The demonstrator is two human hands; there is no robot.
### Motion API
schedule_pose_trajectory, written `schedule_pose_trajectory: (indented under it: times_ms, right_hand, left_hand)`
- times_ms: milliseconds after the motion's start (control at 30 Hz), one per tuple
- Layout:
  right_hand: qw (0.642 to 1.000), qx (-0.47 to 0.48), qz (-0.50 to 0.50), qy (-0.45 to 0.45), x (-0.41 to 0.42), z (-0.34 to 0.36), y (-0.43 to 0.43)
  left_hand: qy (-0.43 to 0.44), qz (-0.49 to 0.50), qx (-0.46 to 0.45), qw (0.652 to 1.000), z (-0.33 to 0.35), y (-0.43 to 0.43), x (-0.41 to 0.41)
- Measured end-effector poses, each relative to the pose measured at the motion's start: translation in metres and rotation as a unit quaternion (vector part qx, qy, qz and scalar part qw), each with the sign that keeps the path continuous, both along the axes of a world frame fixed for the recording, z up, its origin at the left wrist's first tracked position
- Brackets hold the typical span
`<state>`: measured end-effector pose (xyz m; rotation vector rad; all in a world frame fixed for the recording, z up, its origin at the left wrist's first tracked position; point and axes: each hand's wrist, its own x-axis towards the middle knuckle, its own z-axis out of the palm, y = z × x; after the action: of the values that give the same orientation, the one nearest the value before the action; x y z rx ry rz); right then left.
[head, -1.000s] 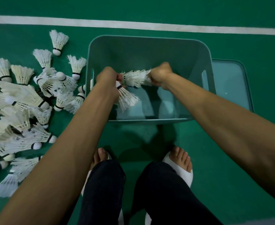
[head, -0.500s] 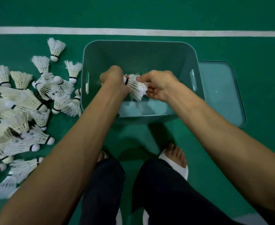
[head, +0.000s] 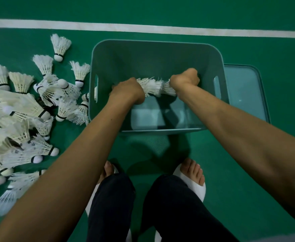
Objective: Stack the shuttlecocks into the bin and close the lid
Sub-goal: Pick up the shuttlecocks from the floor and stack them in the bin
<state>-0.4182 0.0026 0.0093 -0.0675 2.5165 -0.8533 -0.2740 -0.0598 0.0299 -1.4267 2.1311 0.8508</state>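
White feathers bridged the gap between your two hands: a short row of shuttlecocks (head: pixel 152 86), nested one into another and lying sideways, hung over the open teal bin (head: pixel 153 43). Your left hand (head: pixel 126 91) was curled tight round the left end of that row. Your right hand (head: pixel 185 81) was fisted round the right end. Both hands sat within the bin's rim, above its bottom, with the row level between them. The loose shuttlecocks (head: pixel 21 109) lay heaped on the green floor (head: pixel 274 53) just left of the bin, the nearest ones right against its left wall. Each carried a black band above its cork. The lid (head: pixel 246 91) lay flat on the floor against the bin's right side. A white court line (head: pixel 143 28) ran across the floor beyond the bin.
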Motion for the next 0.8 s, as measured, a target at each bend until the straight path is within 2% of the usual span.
schedule_pose_trajectory:
  times_ms: [67, 200, 333, 633, 700, 800]
  right_hand:
    - [0.994, -0.053, -0.051, -0.085, -0.008, -0.026, -0.008]
    - [0.974, -0.12, -0.117, -0.152, -0.037, -0.064, -0.015]
    - [0.982, -0.11, -0.108, -0.11, -0.035, -0.047, -0.013]
    - [0.979, -0.104, -0.045, -0.169, -0.019, -0.037, -0.02]
    - [0.985, -0.09, -0.033, -0.141, -0.023, -0.031, -0.017]
    - [0.997, -0.064, -0.002, -0.045, -0.023, -0.012, -0.008]
  left_hand:
    - [0.001, -0.006, 0.019, 1.0, -0.004, -0.002, 0.0]
    - [0.011, -0.016, 0.023, 1.0, -0.01, -0.005, 0.001]
    - [0.003, -0.024, 0.015, 1.0, -0.014, -0.005, 0.001]
    - [0.014, -0.008, 0.01, 1.0, -0.008, 0.001, 0.006]
    - [0.033, -0.003, 0.008, 0.999, -0.002, 0.002, 0.009]
    - [0.087, 0.021, 0.003, 0.996, 0.015, 0.004, 0.015]
